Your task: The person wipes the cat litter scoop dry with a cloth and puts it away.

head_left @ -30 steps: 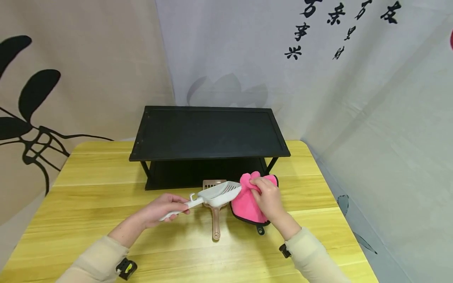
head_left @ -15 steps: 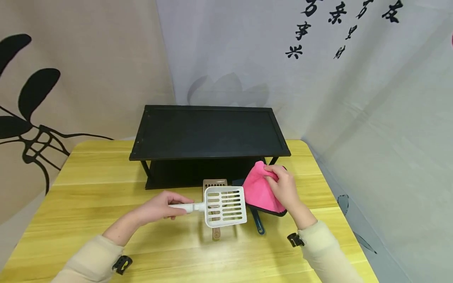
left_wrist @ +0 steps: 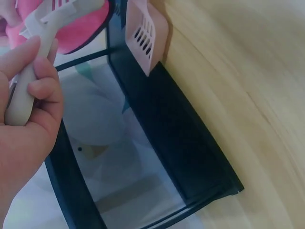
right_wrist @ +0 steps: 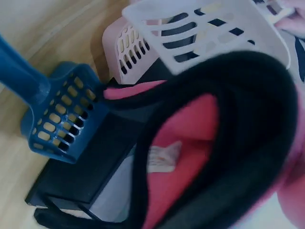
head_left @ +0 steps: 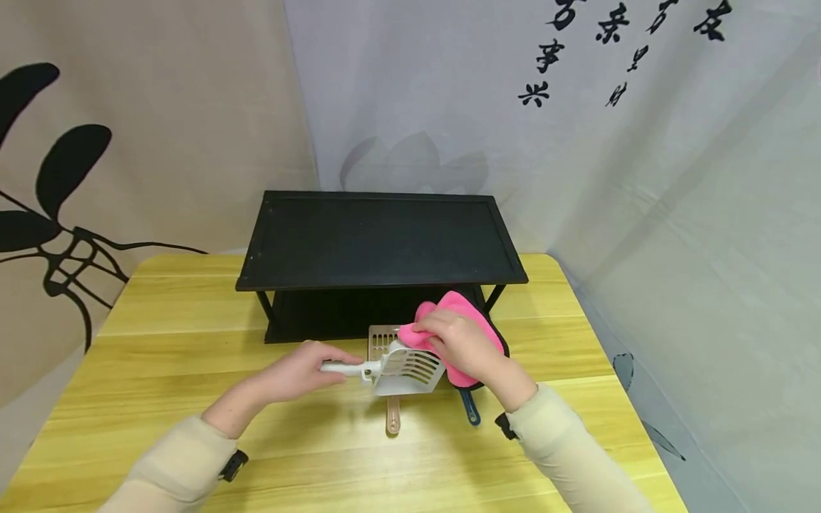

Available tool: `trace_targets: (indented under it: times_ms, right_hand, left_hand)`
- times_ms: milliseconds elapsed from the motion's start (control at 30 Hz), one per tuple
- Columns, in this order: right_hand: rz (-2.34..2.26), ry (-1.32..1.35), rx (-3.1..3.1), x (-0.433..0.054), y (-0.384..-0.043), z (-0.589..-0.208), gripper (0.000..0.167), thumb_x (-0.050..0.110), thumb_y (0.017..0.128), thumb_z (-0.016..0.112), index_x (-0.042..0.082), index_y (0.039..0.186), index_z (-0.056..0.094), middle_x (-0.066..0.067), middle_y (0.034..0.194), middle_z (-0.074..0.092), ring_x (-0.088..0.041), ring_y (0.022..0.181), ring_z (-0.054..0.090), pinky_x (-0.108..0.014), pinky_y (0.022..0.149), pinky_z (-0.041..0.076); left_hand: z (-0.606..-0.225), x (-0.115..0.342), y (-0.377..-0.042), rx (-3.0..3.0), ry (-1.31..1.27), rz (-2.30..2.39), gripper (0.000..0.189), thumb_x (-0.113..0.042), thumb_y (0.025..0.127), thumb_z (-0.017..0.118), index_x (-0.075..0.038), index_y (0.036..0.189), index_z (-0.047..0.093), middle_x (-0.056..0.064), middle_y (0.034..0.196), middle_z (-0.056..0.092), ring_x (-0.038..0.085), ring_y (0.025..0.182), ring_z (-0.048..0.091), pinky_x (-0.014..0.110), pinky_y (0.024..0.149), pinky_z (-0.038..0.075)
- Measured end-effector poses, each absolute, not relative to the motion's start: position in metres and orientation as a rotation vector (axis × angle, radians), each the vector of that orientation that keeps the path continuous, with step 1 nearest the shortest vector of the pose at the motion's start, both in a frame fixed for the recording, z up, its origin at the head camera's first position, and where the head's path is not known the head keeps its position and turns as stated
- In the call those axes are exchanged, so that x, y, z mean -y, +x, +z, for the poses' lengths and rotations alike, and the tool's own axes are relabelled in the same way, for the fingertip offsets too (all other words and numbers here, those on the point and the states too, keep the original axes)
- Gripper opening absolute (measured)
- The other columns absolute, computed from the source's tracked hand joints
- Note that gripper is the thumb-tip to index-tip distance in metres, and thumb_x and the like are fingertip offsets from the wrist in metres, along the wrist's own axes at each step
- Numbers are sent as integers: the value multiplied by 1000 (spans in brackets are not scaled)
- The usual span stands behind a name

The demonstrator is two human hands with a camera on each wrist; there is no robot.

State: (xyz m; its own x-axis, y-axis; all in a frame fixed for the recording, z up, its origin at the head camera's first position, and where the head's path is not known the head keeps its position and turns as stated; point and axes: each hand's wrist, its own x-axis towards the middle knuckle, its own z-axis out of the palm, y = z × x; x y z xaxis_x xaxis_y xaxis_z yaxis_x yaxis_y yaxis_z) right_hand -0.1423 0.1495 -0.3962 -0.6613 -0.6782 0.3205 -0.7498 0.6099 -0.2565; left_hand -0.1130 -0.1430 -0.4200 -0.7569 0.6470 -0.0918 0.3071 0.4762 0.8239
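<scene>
My left hand (head_left: 301, 370) grips the handle of a white slotted litter scoop (head_left: 410, 377), held above the table with its head pointing right. In the left wrist view, fingers and thumb wrap round that handle (left_wrist: 24, 93). My right hand (head_left: 465, 348) pinches a pink cloth (head_left: 467, 308) with a black border. The bunched cloth is at the scoop's upper edge and appears to touch it. Below lie a pinkish-beige slotted scoop (head_left: 393, 415), partly hidden by the white one, and a blue slotted scoop (right_wrist: 64, 114), whose head the cloth hides in the head view.
A black two-tier rack (head_left: 385, 242) stands at the back of the yellow wooden table (head_left: 192, 313). The heads of the two lying scoops are at its lower front edge. Behind hangs a pale curtain (head_left: 410, 92) with dark printed characters.
The cloth went right, off the scoop, then came back left onto its upper edge. The white scoop turned from a side tilt to facing me flat, then tipped again.
</scene>
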Motion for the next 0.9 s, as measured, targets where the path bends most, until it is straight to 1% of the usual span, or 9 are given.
trace_targets:
  times_ms: [133, 267, 367, 433, 567, 667, 733, 800, 900]
  right_hand:
    - [402, 1275, 2674, -149, -141, -398, 17, 7, 84, 68, 10, 100, 70, 0, 98, 67, -13, 94, 62, -24, 86, 51]
    - [349, 1291, 2697, -159, -141, -399, 13, 8, 84, 68, 12, 96, 71, 2, 95, 67, -12, 91, 62, -24, 84, 50]
    - [341, 1286, 2714, -170, -141, -400, 12, 8, 85, 67, 12, 95, 70, 1, 95, 67, -12, 91, 61, -24, 83, 51]
    - [376, 1241, 2741, -179, -141, -399, 14, 6, 84, 67, 12, 96, 71, 0, 96, 68, -13, 91, 62, -26, 83, 52]
    - [600, 1029, 2806, -193, -146, -391, 19, 3, 82, 68, 8, 101, 70, -6, 101, 69, -20, 95, 63, -34, 84, 53]
    - [858, 844, 2849, -195, -153, -384, 22, 2, 83, 66, 6, 105, 67, -10, 103, 68, -25, 93, 62, -39, 83, 53]
    - [1013, 763, 2887, -191, -157, -380, 22, 3, 86, 63, 7, 108, 64, -11, 105, 66, -24, 91, 61, -38, 81, 53]
    - [1151, 722, 2937, -186, -160, -377, 21, 5, 89, 60, 10, 110, 62, -10, 106, 64, -22, 90, 58, -34, 78, 52]
    - [1344, 777, 2977, -175, -162, -372, 20, 6, 91, 57, 10, 110, 60, -10, 107, 62, -21, 90, 55, -29, 75, 50]
  left_hand:
    - [-421, 140, -111, -2371, 827, 1174, 31, -8, 87, 64, -2, 117, 65, 13, 114, 67, 4, 69, 49, 19, 62, 44]
    - [-425, 142, -108, -2384, 788, 1197, 31, -8, 87, 64, -4, 117, 65, 14, 115, 66, 3, 67, 49, 19, 59, 43]
    - [-428, 146, -106, -2399, 752, 1228, 30, -8, 86, 66, -5, 115, 66, 14, 114, 67, 4, 66, 49, 19, 57, 43]
    - [-429, 150, -106, -2419, 739, 1244, 29, -9, 85, 67, -5, 114, 68, 13, 112, 67, 5, 70, 52, 20, 58, 44]
    - [-430, 157, -106, -2460, 728, 1268, 28, -9, 82, 70, -7, 110, 69, 13, 108, 69, 4, 72, 53, 20, 60, 46]
    - [-428, 160, -107, -2450, 762, 1276, 27, -8, 81, 71, -6, 109, 70, 13, 107, 69, 4, 75, 54, 20, 62, 47]
    - [-426, 159, -109, -2407, 800, 1279, 27, -9, 82, 70, -6, 109, 70, 13, 108, 69, 3, 76, 54, 20, 63, 47]
    - [-423, 156, -110, -2358, 841, 1277, 27, -11, 82, 70, -7, 109, 70, 11, 108, 69, 2, 77, 55, 20, 64, 48]
    - [-418, 149, -113, -2292, 891, 1271, 27, -13, 82, 71, -9, 109, 70, 8, 106, 70, 2, 78, 57, 20, 68, 50]
